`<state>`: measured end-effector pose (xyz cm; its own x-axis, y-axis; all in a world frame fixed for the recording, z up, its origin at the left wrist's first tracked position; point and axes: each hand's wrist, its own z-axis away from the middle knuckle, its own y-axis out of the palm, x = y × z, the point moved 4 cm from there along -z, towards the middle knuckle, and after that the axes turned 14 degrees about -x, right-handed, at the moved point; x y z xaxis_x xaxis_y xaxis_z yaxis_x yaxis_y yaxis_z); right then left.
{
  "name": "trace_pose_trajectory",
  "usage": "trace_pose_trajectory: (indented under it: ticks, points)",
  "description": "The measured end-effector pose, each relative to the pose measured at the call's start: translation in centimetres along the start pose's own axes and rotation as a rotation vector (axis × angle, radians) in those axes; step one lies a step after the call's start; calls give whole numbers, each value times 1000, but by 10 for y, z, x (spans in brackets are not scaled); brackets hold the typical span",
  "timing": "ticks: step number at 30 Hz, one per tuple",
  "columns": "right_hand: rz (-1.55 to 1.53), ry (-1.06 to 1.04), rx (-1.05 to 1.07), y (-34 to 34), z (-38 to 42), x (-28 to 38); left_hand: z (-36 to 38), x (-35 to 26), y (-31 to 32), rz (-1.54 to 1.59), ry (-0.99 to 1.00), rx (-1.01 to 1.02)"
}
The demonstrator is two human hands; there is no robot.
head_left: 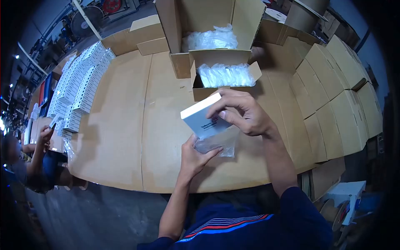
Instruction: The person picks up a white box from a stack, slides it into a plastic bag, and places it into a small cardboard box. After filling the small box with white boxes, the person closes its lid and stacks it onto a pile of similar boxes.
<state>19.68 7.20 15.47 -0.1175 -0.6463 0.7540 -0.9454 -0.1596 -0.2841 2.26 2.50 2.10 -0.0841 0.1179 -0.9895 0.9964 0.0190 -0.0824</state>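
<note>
Between finger and thumb, my right hand (246,112) grips a small white box (204,121) with dark printing on its face. The box is tilted above a clear plastic bag (225,146), its lower end right at the bag's mouth. My left hand (196,157) is closed around the bag from below, thumb stretched across it. Just beyond my hands stands an open cardboard box (201,94) with a row of plastic-wrapped packs (227,76) inside.
A larger open carton (166,25) behind holds clear plastic bags (212,39). Stacked white boxes (79,83) line the table's left side; flat-faced brown cartons (333,104) line the right. Another person (35,162) sits at the left edge, a small item in hand.
</note>
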Motion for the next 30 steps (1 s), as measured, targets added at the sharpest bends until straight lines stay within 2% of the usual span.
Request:
trace_pose_trajectory:
  ticks: [3, 4, 11, 13, 16, 19, 23, 24, 27, 30]
  points:
    - [-124, 203, -39, 10, 7, -11, -1, 5, -6, 36, -76, 24]
    - [-120, 171, -25, 9, 12, -20, -2, 6, -7, 42, -103, 36]
    - [-238, 396, -172, 4, 29, -46, -1, 18, -6, 179, -198, -10]
    - [-247, 440, -140, 7, 32, -52, 1, 23, -2, 217, -208, -18]
    - [-233, 494, -101, 9, 37, -58, 0, 35, 3, 561, -283, -98]
    - [-232, 495, -67, 12, 43, -63, -1, 52, -2, 528, -346, -138]
    - [-490, 468, -408, 18, 63, -69, -6, 54, -4, 527, -284, -212]
    - [-549, 607, -460, 21, 77, -75, -7, 53, -3, 514, -292, -227]
    - [-677, 736, -515, 36, 103, -96, -7, 56, 2, 499, -298, -233]
    - [-649, 683, -686, 36, 104, -91, -8, 64, -2, 324, -242, -263]
